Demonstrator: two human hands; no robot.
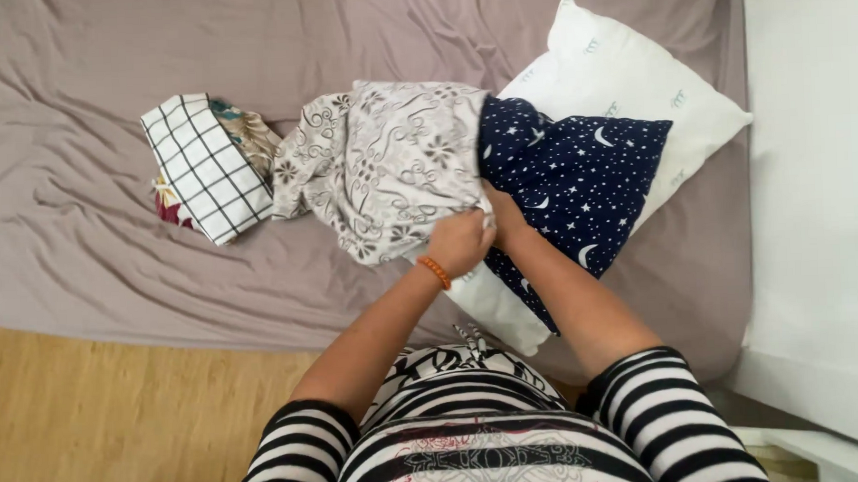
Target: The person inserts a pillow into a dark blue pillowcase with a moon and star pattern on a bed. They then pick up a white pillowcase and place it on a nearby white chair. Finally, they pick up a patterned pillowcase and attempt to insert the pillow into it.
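Left hand (459,242) pinches the soft floral pillowcase (384,167) hem at bed (75,187) centre; right hand (506,217), grip hidden, presses the plump navy star-print pillow (579,183) at three o'clock.

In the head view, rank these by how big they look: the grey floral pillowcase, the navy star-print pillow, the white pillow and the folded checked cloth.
1. Grey floral pillowcase, gripped by both hands.
2. White pillow and navy star-print pillow: unsure, each is partly covered.
3. Folded checked cloth, clearly smallest.
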